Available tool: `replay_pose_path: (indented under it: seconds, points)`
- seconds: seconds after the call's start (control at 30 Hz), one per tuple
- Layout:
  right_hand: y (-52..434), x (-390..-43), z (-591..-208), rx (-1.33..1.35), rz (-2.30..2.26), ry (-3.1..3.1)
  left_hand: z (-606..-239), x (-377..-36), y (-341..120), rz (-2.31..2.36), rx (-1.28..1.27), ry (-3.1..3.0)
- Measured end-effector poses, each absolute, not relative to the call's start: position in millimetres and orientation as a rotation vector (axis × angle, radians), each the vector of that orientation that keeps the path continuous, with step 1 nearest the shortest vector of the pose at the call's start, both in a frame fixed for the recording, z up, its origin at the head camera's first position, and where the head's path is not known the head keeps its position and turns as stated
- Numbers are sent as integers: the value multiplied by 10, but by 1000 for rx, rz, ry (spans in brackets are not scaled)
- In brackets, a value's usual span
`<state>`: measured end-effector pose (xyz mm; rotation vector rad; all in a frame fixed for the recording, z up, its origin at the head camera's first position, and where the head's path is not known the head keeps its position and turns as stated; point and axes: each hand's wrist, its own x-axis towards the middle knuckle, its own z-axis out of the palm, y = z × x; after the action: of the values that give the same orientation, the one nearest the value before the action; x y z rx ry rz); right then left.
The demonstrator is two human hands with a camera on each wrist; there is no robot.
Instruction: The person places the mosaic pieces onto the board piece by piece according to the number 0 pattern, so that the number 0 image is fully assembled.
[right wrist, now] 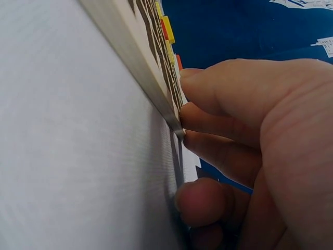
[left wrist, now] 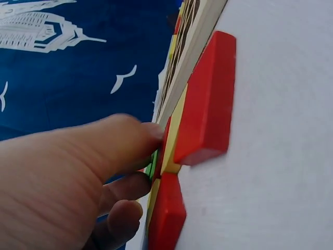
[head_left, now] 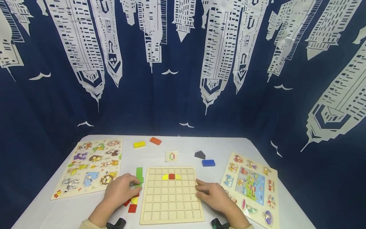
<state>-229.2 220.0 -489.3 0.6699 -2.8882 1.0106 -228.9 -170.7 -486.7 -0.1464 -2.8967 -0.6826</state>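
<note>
A wooden grid board (head_left: 171, 205) lies on the table between both hands. Set in its upper part is a red square (head_left: 171, 176) with a yellow curved piece (head_left: 165, 176) on either side. My left hand (head_left: 121, 190) is just left of the board, thumb and index finger pinching a small green block (head_left: 138, 185). More green blocks (head_left: 139, 172) lie beyond its fingers. Beneath it are red blocks (left wrist: 210, 104) and a yellow piece (head_left: 134, 200), partly hidden. My right hand (head_left: 213, 194) rests its loosely extended fingertips against the board's right edge.
A pattern card (head_left: 172, 156) lies behind the board. Yellow (head_left: 139, 144), orange-red (head_left: 155, 141) and blue blocks (head_left: 208, 163) and a black piece (head_left: 200, 155) are around it. An animal puzzle (head_left: 94, 165) lies left; another picture puzzle (head_left: 251, 187) lies right.
</note>
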Motion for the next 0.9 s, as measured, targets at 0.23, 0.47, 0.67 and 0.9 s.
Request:
replay_pose_path:
  seconds: [0.23,0.47,0.67,0.9]
  points:
    - [2202,-2287,-4890,677,1023,-2887,-4848,-2287,-1691,-621,-150,-2916]
    - [2205,-2293,-4904,669,1036,-2888,-4839,-2274,-1677,-618,-187,-2918]
    - [2202,-2292,-4911,671,1042,-2888,-4831,-2283,-1712,-676,-198,-2909]
    - [2203,-2292,-4909,669,1043,-2882,-4839,-2299,-1749,-683,-242,-2890]
